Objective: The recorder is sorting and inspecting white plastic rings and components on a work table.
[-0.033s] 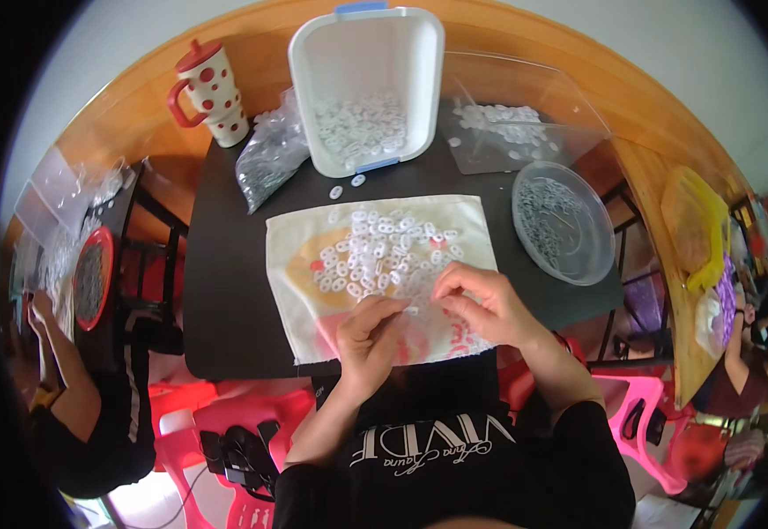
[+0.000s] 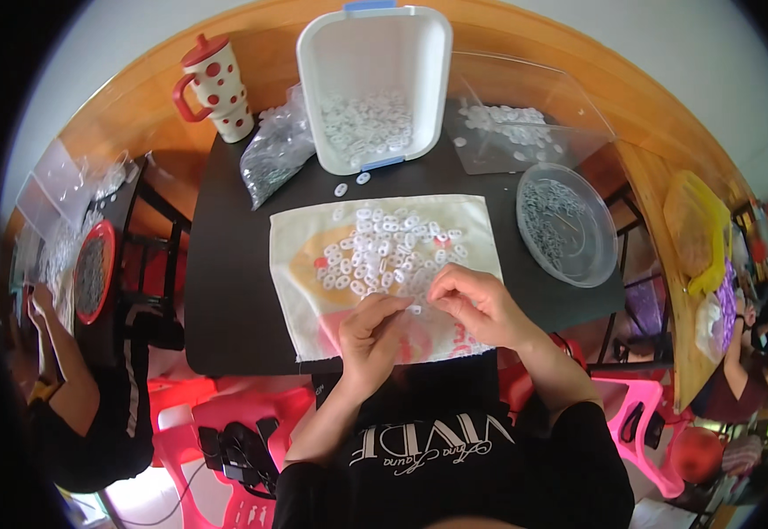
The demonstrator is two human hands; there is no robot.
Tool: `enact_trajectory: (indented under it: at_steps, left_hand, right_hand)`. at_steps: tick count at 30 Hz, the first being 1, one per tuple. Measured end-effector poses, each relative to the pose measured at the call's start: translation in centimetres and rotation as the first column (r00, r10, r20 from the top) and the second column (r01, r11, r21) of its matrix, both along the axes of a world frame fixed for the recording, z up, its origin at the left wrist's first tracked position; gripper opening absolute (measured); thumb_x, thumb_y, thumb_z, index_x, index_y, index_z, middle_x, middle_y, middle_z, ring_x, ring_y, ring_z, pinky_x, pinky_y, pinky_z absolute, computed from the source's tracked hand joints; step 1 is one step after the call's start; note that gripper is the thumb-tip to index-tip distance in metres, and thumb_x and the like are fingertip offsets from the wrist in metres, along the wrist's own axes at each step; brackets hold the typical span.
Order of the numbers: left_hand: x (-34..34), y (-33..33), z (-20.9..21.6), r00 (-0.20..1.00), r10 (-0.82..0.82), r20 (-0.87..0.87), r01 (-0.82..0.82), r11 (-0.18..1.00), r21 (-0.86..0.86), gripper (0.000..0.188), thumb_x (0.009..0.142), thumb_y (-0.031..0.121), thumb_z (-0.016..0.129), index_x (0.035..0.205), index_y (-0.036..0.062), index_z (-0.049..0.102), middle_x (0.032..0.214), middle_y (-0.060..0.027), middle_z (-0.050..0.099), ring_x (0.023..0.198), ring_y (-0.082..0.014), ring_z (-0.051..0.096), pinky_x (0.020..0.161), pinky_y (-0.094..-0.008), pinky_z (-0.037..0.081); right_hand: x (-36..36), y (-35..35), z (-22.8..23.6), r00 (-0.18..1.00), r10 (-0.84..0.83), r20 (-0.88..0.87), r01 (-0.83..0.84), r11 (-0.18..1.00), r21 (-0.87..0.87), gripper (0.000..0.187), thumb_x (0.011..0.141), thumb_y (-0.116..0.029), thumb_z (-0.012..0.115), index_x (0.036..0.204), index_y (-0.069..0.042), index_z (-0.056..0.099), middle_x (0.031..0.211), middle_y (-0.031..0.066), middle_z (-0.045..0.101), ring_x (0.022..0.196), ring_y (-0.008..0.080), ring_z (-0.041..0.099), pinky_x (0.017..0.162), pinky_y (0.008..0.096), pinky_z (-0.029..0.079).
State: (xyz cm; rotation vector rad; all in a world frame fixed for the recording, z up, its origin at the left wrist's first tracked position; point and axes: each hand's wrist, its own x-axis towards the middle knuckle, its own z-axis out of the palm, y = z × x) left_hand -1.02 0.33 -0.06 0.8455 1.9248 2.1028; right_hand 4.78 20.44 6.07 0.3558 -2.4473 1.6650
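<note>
I count two bare hands, the left hand (image 2: 371, 342) and the right hand (image 2: 479, 309), both over one cloth (image 2: 289, 260). The left hand's fingers are curled in close, and the right hand's thumb and first finger bend toward each other; I can't tell if either one pinches anything. One small white piece (image 2: 416, 309) shows between the hands, just beside the left fingertips. Just past the hands is one pile of white pieces (image 2: 384, 247) with two holes each, too many for me to count. Farther off, straight ahead of the hands, two loose pieces (image 2: 341, 189) lie on one dark table (image 2: 234, 291), before one big white tub (image 2: 375, 57). Ahead of the left hand are one spotted cup (image 2: 222, 93) and one see-through bag (image 2: 274, 159). Ahead of the right hand are one clear box (image 2: 489, 160) and one round clear bowl (image 2: 592, 245) with grey bits (image 2: 547, 212). Since the first picture, my view has slid a tiny bit, so the cup and tub show farther right. The hands have hardly moved.
</note>
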Motion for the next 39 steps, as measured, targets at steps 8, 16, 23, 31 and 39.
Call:
enact_trajectory:
  at_steps: [8, 16, 23, 31, 39]
  left_hand:
    - [0.3, -0.5, -0.7, 0.998, -0.016, 0.062, 0.007, 0.990, 0.140, 0.028, 0.092, -0.012, 0.061, 0.116, -0.0024, 0.069, 0.102, -0.0066, 0.064, 0.089, -0.0110, 0.063, 0.077, -0.0228, 0.052]
    - [0.5, -0.5, -0.9, 0.966, -0.070, 0.251, -0.011, 0.952, 0.306, 0.024, 0.092, -0.010, 0.062, 0.114, -0.0016, 0.068, 0.103, -0.0051, 0.065, 0.089, -0.0109, 0.066, 0.076, -0.0227, 0.052]
    - [0.7, -0.7, 0.1, 0.930, -0.136, 0.341, 0.018, 0.944, 0.329, 0.025, 0.093, -0.009, 0.062, 0.116, -0.0011, 0.067, 0.098, -0.0056, 0.069, 0.085, -0.0117, 0.068, 0.070, -0.0219, 0.054]
    - [0.4, -0.8, -0.2, 0.900, -0.190, 0.392, 0.050, 0.939, 0.340, 0.024, 0.095, -0.008, 0.060, 0.118, -0.0029, 0.066, 0.098, -0.0096, 0.071, 0.082, -0.0144, 0.071, 0.065, -0.0236, 0.057]
    - [0.6, -0.8, 0.2, 0.914, -0.147, 0.379, 0.021, 0.948, 0.317, 0.016, 0.096, -0.008, 0.058, 0.110, -0.0048, 0.065, 0.092, -0.0105, 0.072, 0.076, -0.0132, 0.070, 0.062, -0.0225, 0.056]
  right_hand:
    - [-1.6, -1.6, -0.3, 0.997, 0.042, -0.059, -0.036, 0.994, 0.107, 0.004, 0.093, 0.006, 0.060, 0.095, 0.003, 0.058, 0.090, 0.0087, 0.060, 0.077, 0.0155, 0.058, 0.070, 0.0268, 0.047]
    - [-0.1, -3.6, -1.9, 0.995, -0.067, 0.070, 0.075, 0.990, -0.119, 0.002, 0.096, 0.003, 0.060, 0.098, 0.004, 0.061, 0.088, 0.0055, 0.064, 0.081, 0.0108, 0.063, 0.075, 0.0240, 0.052]
    - [-0.5, -3.8, -1.7, 0.989, -0.109, 0.099, 0.126, 0.973, -0.191, 0.003, 0.097, 0.002, 0.059, 0.097, 0.004, 0.062, 0.089, 0.0046, 0.064, 0.082, 0.0098, 0.062, 0.075, 0.0241, 0.052]
    - [-0.4, -4.1, -1.2, 0.982, -0.171, -0.079, 0.167, 0.985, -0.054, 0.002, 0.095, 0.003, 0.060, 0.096, 0.004, 0.061, 0.086, 0.0077, 0.062, 0.077, 0.0132, 0.060, 0.068, 0.0253, 0.048]
    - [-0.9, -4.7, -0.9, 0.934, -0.161, -0.318, 0.227, 0.956, 0.184, 0.007, 0.088, 0.007, 0.062, 0.093, 0.003, 0.060, 0.088, 0.0126, 0.059, 0.074, 0.0227, 0.059, 0.065, 0.0299, 0.047]
